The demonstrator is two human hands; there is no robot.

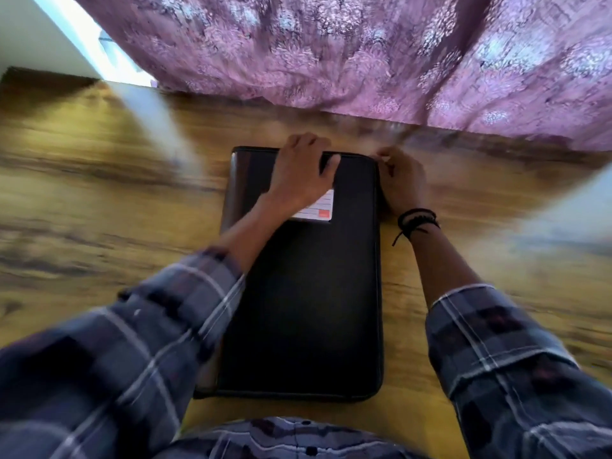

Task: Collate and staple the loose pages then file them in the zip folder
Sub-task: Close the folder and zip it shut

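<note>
Zip folder (298, 293) lies on table (99, 193), curtain (331, 44) behind.

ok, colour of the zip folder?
Black zip folder, with a white label bearing a small orange patch. Head view, the only one, shows it.

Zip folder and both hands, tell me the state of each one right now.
Zip folder: shut, lying flat on the wooden table.
Left hand: pressed flat on the folder's far end.
Right hand: fingers pinched at the folder's far right corner; the zip pull is too blurred to see.
</note>
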